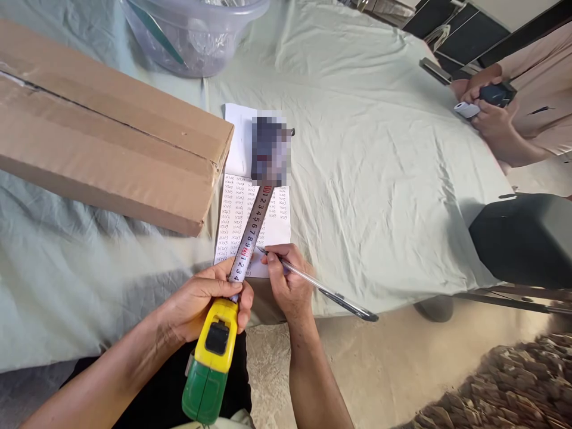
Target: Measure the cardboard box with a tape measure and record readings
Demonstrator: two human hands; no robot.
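At the table's (379,179) near edge: left hand (196,304) clasped around a tape measure (214,345), blade (252,232) drawn across a sheet (277,223) dense with written figures; right hand (286,280) pinching a pen (322,290), tip beside the blade, seemingly at the last rows.

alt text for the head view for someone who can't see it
The left hand holds a yellow and green tape measure, its blade stretched over a sheet of paper on a cloth-covered table, while the right hand holds a pen with its tip beside the blade. A cardboard box lies to the left.
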